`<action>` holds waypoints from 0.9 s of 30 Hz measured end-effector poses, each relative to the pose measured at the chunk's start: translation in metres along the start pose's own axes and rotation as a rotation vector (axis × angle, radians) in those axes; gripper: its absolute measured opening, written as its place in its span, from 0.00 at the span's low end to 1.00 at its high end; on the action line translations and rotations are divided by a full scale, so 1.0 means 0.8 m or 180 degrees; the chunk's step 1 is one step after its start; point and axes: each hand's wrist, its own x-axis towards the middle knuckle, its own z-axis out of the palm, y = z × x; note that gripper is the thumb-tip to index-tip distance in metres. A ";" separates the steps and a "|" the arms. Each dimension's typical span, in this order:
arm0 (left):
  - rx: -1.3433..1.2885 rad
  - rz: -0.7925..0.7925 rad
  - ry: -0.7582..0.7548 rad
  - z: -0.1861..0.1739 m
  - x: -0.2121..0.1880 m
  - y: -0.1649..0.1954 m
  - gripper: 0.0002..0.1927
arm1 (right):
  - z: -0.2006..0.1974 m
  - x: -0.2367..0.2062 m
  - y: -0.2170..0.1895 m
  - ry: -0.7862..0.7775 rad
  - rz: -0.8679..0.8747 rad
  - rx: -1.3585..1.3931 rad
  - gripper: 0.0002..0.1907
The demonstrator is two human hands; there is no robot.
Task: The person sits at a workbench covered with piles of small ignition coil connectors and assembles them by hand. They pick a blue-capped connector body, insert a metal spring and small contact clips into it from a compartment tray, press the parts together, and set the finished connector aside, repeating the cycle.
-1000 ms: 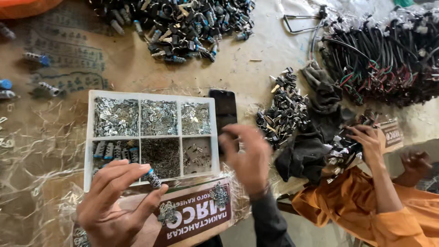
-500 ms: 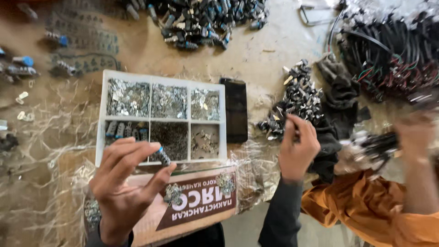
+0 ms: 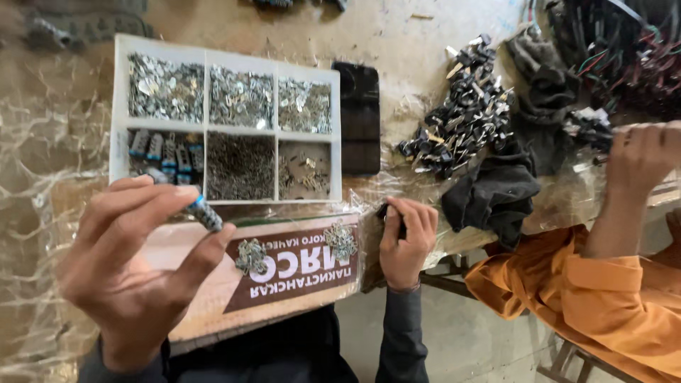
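Surface: worn tabletop [image 3: 425, 42] under crinkled plastic wrap, where we sit beside a co-worker's hand [image 3: 642, 152].
Progress: we judge the work mid-run; the 6-compartment tray [image 3: 119, 106] is stocked and a heap of black parts [image 3: 461, 120] waits.
Left hand [image 3: 131, 269]: raised, fingers half curled, pinching a small blue-tipped part [image 3: 206, 213] between thumb and fingertips.
Right hand [image 3: 406, 241]: curled shut around a small dark piece [image 3: 386, 211], just beside the printed cardboard box [image 3: 298, 273].
Part position: in front of the tray's near edge.

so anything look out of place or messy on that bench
Mildly. Two loose clusters of small metal parts lie on the cardboard box, outside the white compartment tray. The left hand pinches a small blue-tipped part. Otherwise nothing looks spilled or damaged.
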 end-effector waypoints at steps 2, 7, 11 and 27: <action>-0.0114 0.0030 -0.0018 0.004 -0.008 0.008 0.21 | -0.005 0.000 -0.001 0.0026 -0.0007 0.0061 0.06; -0.0300 0.0073 -0.0530 0.020 -0.037 0.042 0.21 | -0.031 -0.016 -0.036 0.0215 0.0294 0.0616 0.11; -0.0735 0.0356 -0.0975 0.030 -0.054 0.053 0.21 | -0.051 -0.069 -0.088 -0.0692 0.1038 0.3038 0.12; 0.0224 -0.0877 0.0068 -0.077 -0.079 0.011 0.22 | -0.015 -0.071 -0.168 -0.1561 -0.0772 0.0199 0.33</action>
